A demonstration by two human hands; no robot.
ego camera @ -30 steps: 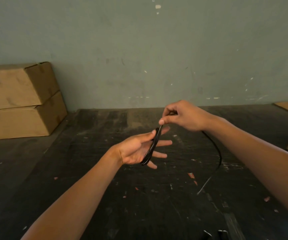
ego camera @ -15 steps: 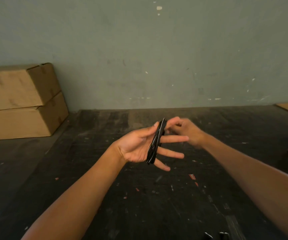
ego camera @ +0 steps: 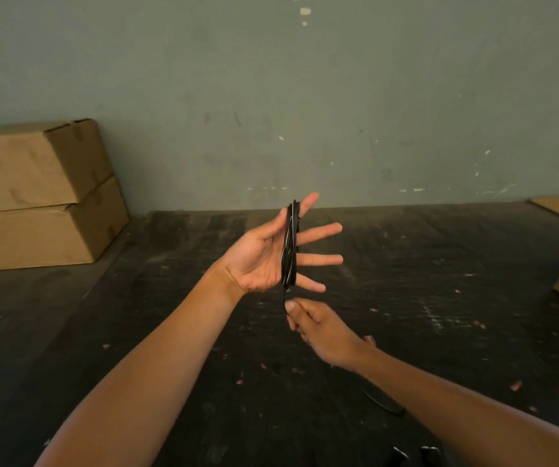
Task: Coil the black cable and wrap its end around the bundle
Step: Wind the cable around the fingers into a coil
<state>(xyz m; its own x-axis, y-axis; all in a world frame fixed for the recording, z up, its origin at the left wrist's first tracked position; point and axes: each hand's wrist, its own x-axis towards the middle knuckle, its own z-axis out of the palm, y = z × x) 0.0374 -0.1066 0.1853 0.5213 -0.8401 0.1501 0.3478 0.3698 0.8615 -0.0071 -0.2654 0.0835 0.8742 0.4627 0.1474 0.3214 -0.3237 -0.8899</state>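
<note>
Black and shiny, the black cable (ego camera: 288, 246) was looped many times around the spread fingers of the left hand (ego camera: 264, 261), making a long thin bundle (ego camera: 289, 264) that stood up and down across the open palm. That left hand was held flat and wide, fingers straight and apart, so the loops sat on it like thread on a spool. Just below it, the right hand (ego camera: 321, 328) pinched the loose part of the cable between thumb and fingers, which were curled tight on it. The coiling step looked mostly done but not finished (a bit of cable seemed to trail low by the right forearm, though it was too dark to be sure). The next move probably called for bringing the loose part up over the fingers again, keeping it snug so no loop slipped off, and saving enough end to wind around the middle. The cable looked smooth, thin and bendy. Under the hands was a dark, scratched bench (ego camera: 439, 298) with little pale flecks. Two brown cardboard boxes (ego camera: 35, 197) sat stacked at the far left, by a dull green wall (ego camera: 305, 96).
</note>
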